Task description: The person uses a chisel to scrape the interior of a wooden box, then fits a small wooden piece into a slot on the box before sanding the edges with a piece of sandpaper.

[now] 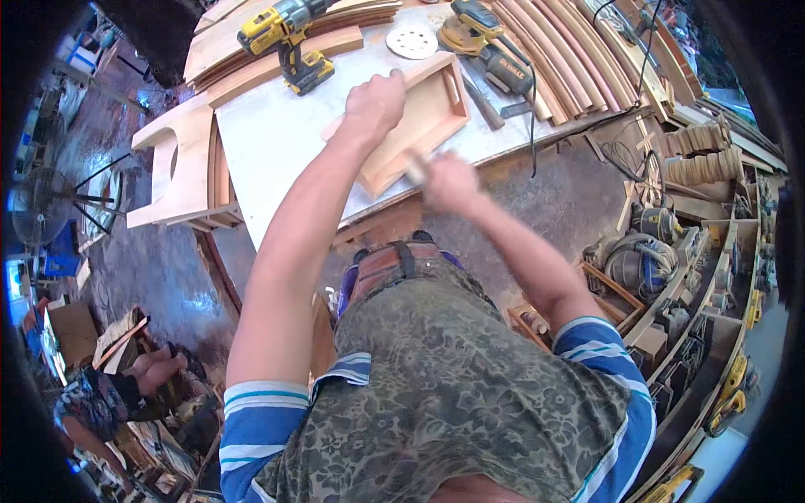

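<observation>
A shallow wooden tray [419,117] with low side walls lies tilted across the white-topped bench [260,159]. My left hand [375,105] is closed over its left wall, knuckles up. At the near wall of the tray, my right hand [450,180] is smeared by motion, its fingers wrapped round a small pale block [415,168]. What the block is made of I cannot tell. Just right of the tray lies a dark tool with a tapered handle [484,105]. Beyond it sits a yellow-and-black sander [478,42], with a round perforated sanding disc [412,40] beside it.
A yellow cordless drill [289,42] stands at the back left of the bench. Curved wooden strips [553,54] are stacked at the back right. A cut wooden panel [180,163] juts out on the left. A power cord [533,126] hangs over the front edge. Another person [101,402] is at lower left.
</observation>
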